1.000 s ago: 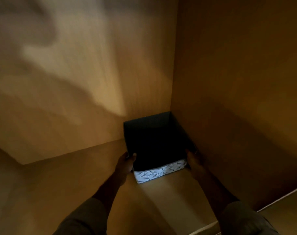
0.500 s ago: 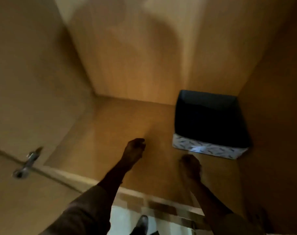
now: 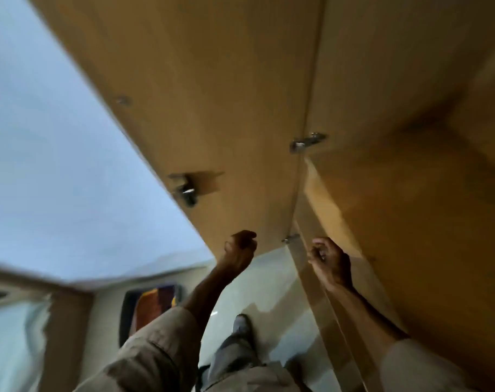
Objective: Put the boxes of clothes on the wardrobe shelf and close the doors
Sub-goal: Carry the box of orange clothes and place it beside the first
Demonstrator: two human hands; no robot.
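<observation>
door: open wardrobe door swung out, metal latch on it
hands: left hand and right hand loosely curled, holding nothing, I think
box: out of view

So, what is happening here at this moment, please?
A person stands at an open wooden wardrobe. Both hands are raised and hold nothing: the left hand is loosely curled in front of the lower edge of the open left door, and the right hand hangs near the wardrobe's front edge. No box is in view, and the door is not yet closed.
</observation>
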